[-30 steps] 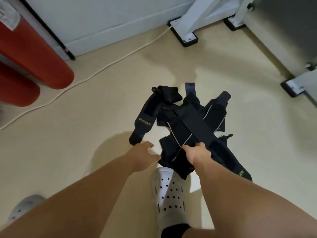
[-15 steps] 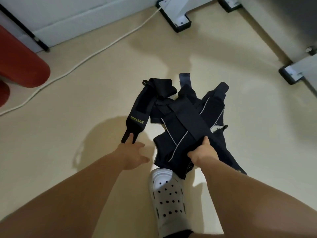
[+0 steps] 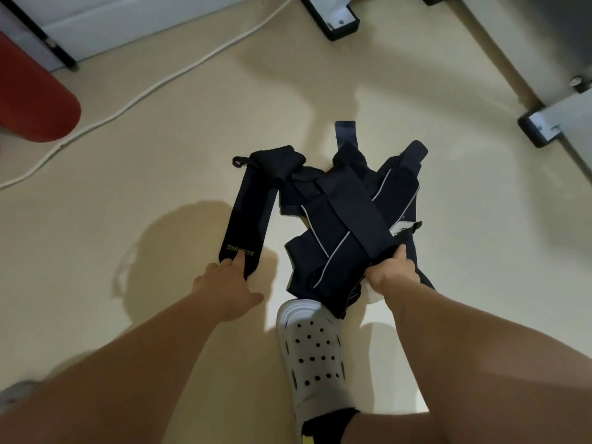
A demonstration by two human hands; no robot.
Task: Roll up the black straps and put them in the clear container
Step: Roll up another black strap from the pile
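Several black straps lie in a loose pile (image 3: 349, 216) on the beige floor, some with thin white edging. One long strap (image 3: 253, 206) with yellow lettering stretches out to the pile's left. My left hand (image 3: 224, 286) has its fingers stretched flat, fingertips pressing the near end of that strap. My right hand (image 3: 392, 270) grips the near end of a strap at the front right of the pile. No clear container is in view.
My foot in a white perforated clog (image 3: 314, 354) stands just below the pile. A red cylinder (image 3: 28, 100) lies at far left, with a white cable (image 3: 153, 88) running across the floor. White frame feet on black pads (image 3: 336, 20) (image 3: 544, 126) stand at the back and right.
My left hand moved from beside the pile to the lettered strap's near end, and that strap now lies straighter. My right hand kept its grip on the pile. The view has tilted down.
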